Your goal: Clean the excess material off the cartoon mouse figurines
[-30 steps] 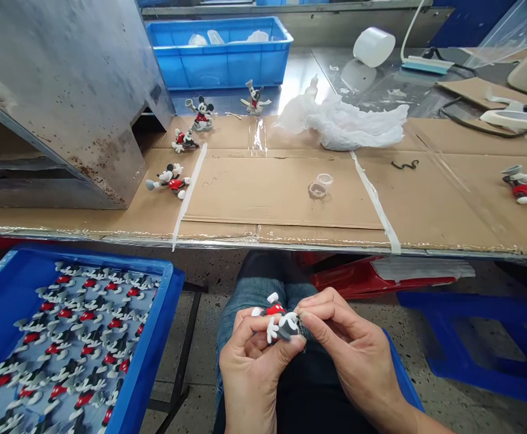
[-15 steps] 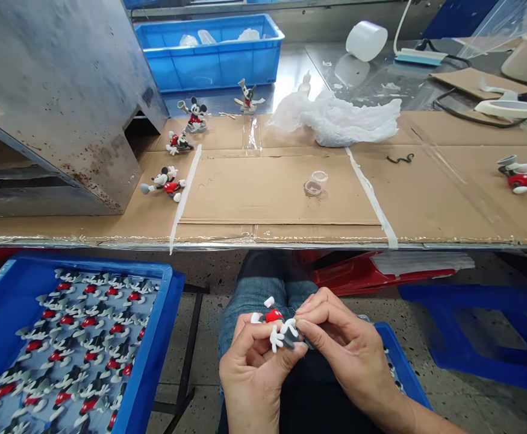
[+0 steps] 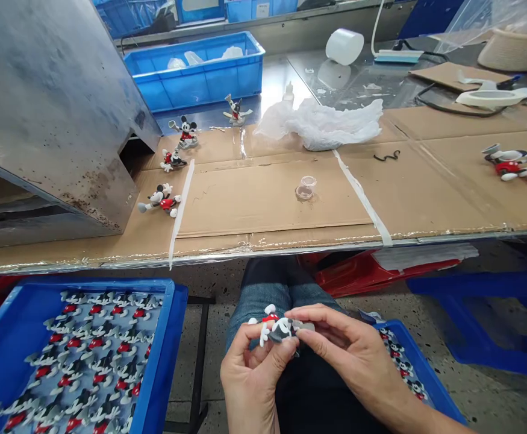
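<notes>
Over my lap, my left hand grips a small mouse figurine between thumb and fingers. The figurine lies sideways, with red shorts, white gloves and shoes, and a dark head. My right hand closes its thumb and fingertips on the figurine's grey piece at the right end. Whether that piece is fixed or loose I cannot tell. Part of the figurine is hidden by my fingers.
At left, a blue tray holds rows of similar figurines; a smaller blue tray sits at right. On the cardboard-covered bench stand more figurines, a tiny open pot, crumpled white plastic and a metal box.
My right fingers have shifted on the figurine, and its grey end piece now shows between them. The figurine has turned slightly. The head view has tilted and moved a little.
</notes>
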A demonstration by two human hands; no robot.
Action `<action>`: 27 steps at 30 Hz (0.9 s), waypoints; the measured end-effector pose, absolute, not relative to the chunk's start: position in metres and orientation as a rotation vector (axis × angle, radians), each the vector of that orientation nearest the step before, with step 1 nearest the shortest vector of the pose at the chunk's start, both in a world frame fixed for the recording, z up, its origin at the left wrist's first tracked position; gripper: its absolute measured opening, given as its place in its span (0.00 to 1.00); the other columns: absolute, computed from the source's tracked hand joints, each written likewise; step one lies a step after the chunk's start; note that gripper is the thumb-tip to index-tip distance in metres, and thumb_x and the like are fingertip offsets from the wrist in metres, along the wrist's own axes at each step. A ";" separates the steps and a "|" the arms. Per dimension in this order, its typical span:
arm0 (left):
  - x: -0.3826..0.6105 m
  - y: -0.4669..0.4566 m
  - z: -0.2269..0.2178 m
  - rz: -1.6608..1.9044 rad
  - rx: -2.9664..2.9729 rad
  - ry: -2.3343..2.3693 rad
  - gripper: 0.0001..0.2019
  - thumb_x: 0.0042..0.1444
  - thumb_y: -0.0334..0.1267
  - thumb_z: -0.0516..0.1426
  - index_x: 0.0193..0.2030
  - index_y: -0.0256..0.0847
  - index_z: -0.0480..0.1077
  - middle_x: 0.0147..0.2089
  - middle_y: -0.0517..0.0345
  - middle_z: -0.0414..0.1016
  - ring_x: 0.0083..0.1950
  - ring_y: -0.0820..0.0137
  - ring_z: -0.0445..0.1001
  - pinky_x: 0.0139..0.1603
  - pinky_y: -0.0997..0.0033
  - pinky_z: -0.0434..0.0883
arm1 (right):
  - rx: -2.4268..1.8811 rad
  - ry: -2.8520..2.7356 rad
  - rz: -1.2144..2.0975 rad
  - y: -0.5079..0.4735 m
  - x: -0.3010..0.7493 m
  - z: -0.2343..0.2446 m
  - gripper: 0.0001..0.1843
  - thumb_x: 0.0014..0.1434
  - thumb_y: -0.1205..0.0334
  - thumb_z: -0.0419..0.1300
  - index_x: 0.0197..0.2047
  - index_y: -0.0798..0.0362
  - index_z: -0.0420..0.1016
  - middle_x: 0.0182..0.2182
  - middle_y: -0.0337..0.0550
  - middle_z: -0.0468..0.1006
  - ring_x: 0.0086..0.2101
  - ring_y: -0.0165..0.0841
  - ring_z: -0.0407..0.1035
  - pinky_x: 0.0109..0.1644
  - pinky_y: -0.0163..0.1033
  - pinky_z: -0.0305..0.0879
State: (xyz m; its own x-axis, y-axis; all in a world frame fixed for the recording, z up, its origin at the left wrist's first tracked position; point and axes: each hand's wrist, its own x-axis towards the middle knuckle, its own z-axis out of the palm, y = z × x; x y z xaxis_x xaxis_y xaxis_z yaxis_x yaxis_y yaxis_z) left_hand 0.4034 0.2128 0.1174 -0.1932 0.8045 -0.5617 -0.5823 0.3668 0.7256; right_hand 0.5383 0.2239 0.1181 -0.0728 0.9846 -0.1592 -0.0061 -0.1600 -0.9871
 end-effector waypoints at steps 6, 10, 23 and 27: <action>0.393 0.204 0.103 1.327 0.700 1.429 0.24 0.31 0.40 0.76 0.41 0.50 0.82 0.35 0.63 0.73 0.29 0.79 0.67 0.30 0.83 0.68 | -1.325 -0.971 1.595 0.235 0.542 0.127 0.15 0.56 0.50 0.69 0.36 0.55 0.81 0.27 0.42 0.80 0.30 0.33 0.75 0.38 0.34 0.74; 0.382 0.200 0.095 1.396 1.009 1.501 0.17 0.38 0.44 0.74 0.38 0.52 0.82 0.44 0.60 0.74 0.47 0.69 0.72 0.49 0.78 0.69 | -1.318 -0.995 1.704 0.239 0.543 0.134 0.17 0.56 0.49 0.68 0.31 0.56 0.80 0.24 0.41 0.78 0.26 0.31 0.72 0.34 0.34 0.71; 0.385 0.192 0.098 1.487 1.194 1.257 0.10 0.47 0.42 0.71 0.38 0.52 0.82 0.32 0.64 0.84 0.39 0.66 0.82 0.53 0.67 0.74 | -1.257 -1.230 1.614 0.233 0.547 0.136 0.14 0.60 0.51 0.65 0.31 0.52 0.83 0.32 0.43 0.80 0.36 0.36 0.74 0.42 0.37 0.68; 0.385 0.191 0.098 1.484 1.212 1.255 0.11 0.46 0.42 0.71 0.39 0.51 0.82 0.33 0.63 0.84 0.39 0.66 0.82 0.49 0.71 0.75 | -1.254 -1.241 1.637 0.234 0.549 0.136 0.15 0.59 0.51 0.66 0.27 0.53 0.81 0.29 0.43 0.79 0.32 0.35 0.72 0.38 0.37 0.68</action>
State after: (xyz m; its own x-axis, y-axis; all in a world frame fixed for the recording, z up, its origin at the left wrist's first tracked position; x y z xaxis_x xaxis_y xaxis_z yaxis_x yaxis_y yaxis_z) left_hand 0.3848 0.1906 0.0984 -0.1946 0.9683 0.1564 -0.0065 -0.1608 0.9870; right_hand 0.5490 0.2345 0.1358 -0.2688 0.9240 -0.2721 0.0120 -0.2793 -0.9601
